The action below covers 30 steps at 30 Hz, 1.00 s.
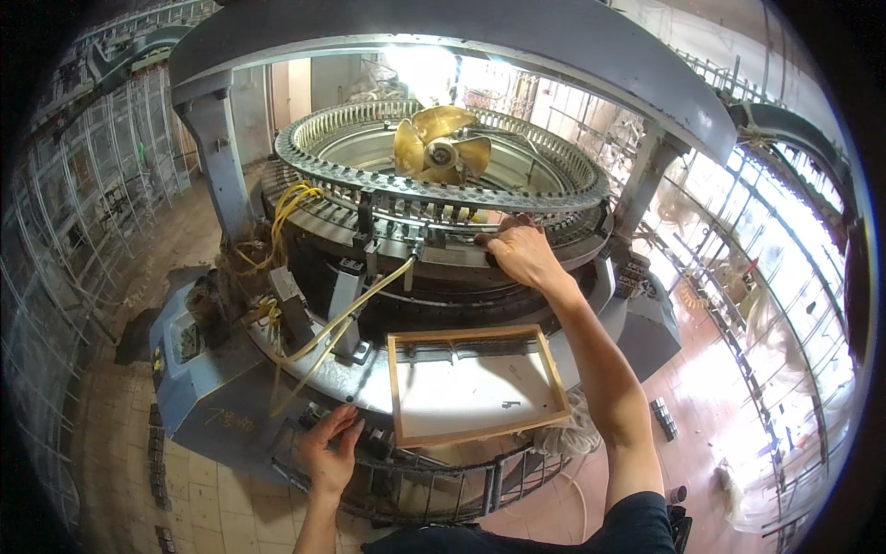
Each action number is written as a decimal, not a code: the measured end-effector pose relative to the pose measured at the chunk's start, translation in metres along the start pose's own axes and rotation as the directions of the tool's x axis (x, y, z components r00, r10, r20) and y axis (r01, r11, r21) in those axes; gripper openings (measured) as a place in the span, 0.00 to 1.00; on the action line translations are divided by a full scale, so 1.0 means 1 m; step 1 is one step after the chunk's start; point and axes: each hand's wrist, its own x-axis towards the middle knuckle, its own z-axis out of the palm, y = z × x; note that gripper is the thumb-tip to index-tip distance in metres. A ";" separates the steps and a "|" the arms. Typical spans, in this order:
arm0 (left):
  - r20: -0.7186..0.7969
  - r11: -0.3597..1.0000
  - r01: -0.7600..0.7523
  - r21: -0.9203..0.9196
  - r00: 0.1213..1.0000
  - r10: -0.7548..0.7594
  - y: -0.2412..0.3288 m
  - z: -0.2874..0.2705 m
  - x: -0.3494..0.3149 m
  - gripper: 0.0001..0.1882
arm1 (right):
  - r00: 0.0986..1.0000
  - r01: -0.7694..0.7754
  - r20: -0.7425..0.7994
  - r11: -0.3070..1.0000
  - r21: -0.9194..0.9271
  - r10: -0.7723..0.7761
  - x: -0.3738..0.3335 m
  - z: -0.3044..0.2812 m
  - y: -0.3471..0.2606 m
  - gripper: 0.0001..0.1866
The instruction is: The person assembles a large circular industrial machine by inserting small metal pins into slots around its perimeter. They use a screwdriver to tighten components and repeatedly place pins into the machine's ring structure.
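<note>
My right hand (521,251) reaches to the front of a large round knitting machine (314,222), its fingers bent and pressed together at the metal ring below the upper ring. Whatever lies between those fingertips is hidden. Lower down on the left, my left hand (329,454) hovers by the machine's front edge, thumb and forefinger a little apart, with nothing visible in it. Between my arms, a shallow wooden-framed tray (399,392) with a white bottom rests on the machine's front. It holds a row of thin dark parts along its far side and a few small black pieces.
A brass-coloured fan (441,152) sits inside the ring, under the grey overhead frame (443,32). Yellow hoses (286,217) run down the left side. A black barred rail (443,489) curves along the front. Metal racks stand left and right; dark blocks (663,420) lie on the tiled floor.
</note>
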 end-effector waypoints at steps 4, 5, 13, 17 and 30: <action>-0.008 0.999 -0.011 0.031 1.000 0.012 0.002 -0.003 -0.002 0.20 | 0.995 -0.053 0.078 0.998 -0.030 0.056 0.002 -0.005 -0.007 0.24; -0.012 0.999 -0.009 0.032 1.000 0.009 0.002 -0.003 -0.001 0.20 | 0.997 -0.057 0.054 0.998 -0.011 0.058 0.003 -0.005 -0.009 0.23; -0.042 0.998 -0.059 0.017 0.997 0.059 0.018 0.014 0.008 0.18 | 0.998 -0.062 -0.012 0.996 0.063 0.063 0.009 0.009 -0.025 0.21; -0.059 0.993 -0.096 0.063 0.993 0.099 0.020 0.011 0.007 0.18 | 0.997 0.000 0.078 0.997 -0.072 0.006 0.007 0.004 -0.016 0.21; -0.061 0.999 -0.025 0.036 0.998 0.028 0.024 -0.001 -0.004 0.17 | 0.977 0.187 -0.081 0.976 -0.111 -0.196 0.013 0.021 -0.009 0.19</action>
